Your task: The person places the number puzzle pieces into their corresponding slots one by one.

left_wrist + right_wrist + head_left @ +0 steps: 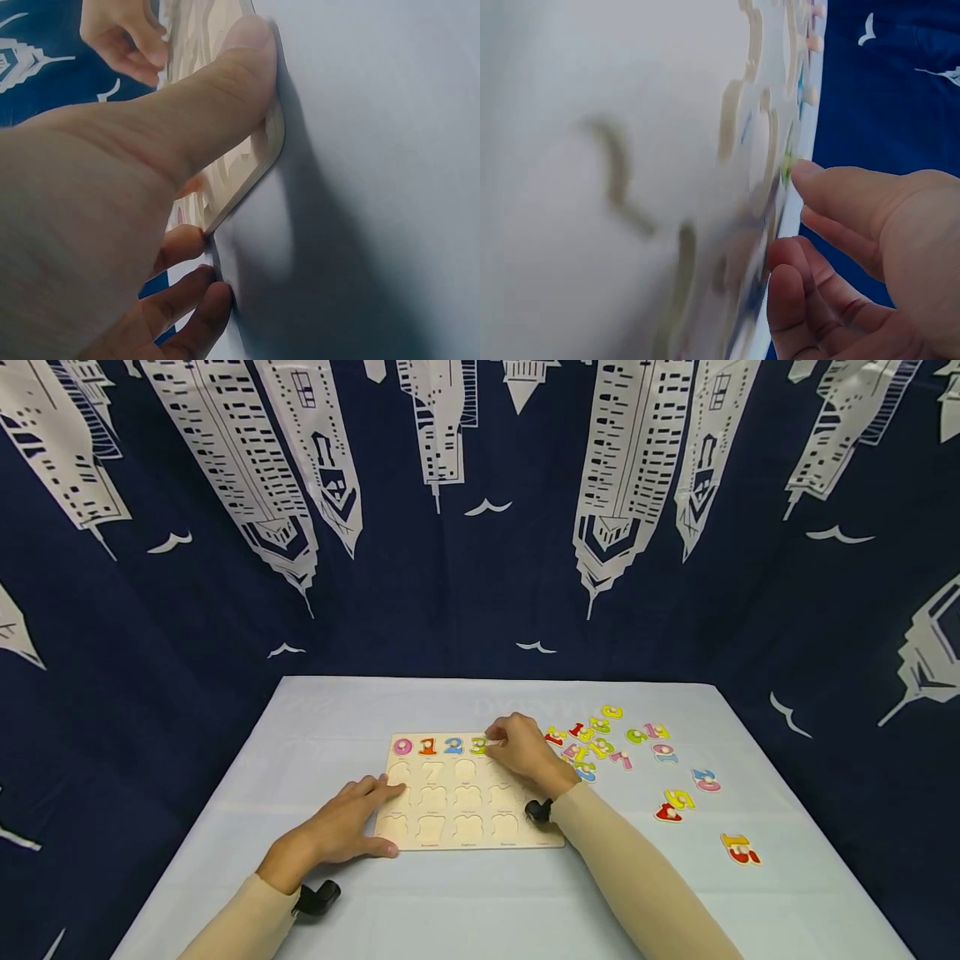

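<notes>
The board (pixel 449 814) is laid on the table (pixel 480 910); 4 number pieces (pixel 427 747) are lined along its far row. Loose pieces (pixel 601 747) are scattered to its right; a cloth (pixel 450 577) is hung behind.

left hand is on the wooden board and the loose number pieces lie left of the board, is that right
Not quite: the head view shows the loose number pieces right of the wooden board, not left. The left hand is on the board, as you say.
</notes>
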Demonstrator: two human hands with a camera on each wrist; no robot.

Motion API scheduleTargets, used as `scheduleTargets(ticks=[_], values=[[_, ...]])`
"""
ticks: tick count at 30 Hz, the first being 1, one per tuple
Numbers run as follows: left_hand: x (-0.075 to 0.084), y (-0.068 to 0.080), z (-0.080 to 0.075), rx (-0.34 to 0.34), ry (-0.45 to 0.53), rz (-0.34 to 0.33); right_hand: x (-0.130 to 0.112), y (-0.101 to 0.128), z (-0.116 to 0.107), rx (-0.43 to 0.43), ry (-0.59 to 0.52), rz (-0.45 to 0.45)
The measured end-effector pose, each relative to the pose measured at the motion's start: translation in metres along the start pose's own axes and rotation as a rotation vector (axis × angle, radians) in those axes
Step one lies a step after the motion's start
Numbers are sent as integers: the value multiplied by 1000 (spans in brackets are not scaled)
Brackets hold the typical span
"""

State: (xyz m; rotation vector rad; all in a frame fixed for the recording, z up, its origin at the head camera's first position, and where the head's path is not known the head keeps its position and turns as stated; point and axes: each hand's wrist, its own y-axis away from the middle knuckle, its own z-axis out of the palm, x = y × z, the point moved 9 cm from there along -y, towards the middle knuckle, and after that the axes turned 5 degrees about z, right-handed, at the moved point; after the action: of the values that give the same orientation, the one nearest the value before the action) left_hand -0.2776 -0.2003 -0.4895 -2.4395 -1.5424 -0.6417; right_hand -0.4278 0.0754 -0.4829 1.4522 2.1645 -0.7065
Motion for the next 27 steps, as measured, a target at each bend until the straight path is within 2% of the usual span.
scheduleTargets(ticks=[2, 4, 9, 16, 21, 27], values=[[0, 0, 0, 0, -10, 3, 2, 7, -7, 8, -1, -3], [0, 0, 1, -2, -2, -2, -6, 21, -21, 0, 8, 39], [-1, 1, 1, 0, 1, -9, 4, 44, -44, 16, 38, 69], [0, 2, -1, 5, -7, -3, 31, 80, -78, 35, 80, 101], [1, 1, -1, 4, 3, 6, 55, 109, -103, 54, 151, 138], [1, 0, 0, 1, 5, 8, 80, 143, -129, 58, 203, 130]])
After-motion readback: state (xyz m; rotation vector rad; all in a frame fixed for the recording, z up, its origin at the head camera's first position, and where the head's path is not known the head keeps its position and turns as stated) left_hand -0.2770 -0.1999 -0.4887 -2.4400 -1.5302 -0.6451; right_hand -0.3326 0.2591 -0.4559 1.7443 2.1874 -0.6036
